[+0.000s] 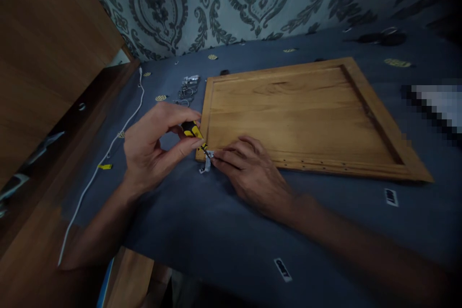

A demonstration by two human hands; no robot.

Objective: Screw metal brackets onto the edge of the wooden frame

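Note:
My left hand pinches a short yellow and black screwdriver between thumb and fingers. Its shaft slants down to a metal hinge at the near left corner of a wooden cabinet door. Part of the hinge sticks out past the door's near edge. My right hand lies over that edge, its fingertips at the hinge plate; whether they grip it or only press on it is hard to see. The door rests flat on blue cloth, with several small holes along its near edge.
More metal hinges lie beyond the door's left end. A white cable runs down the left side, near a small yellow piece. A dark tool lies at the back right. Patterned fabric rises behind; wooden furniture stands left.

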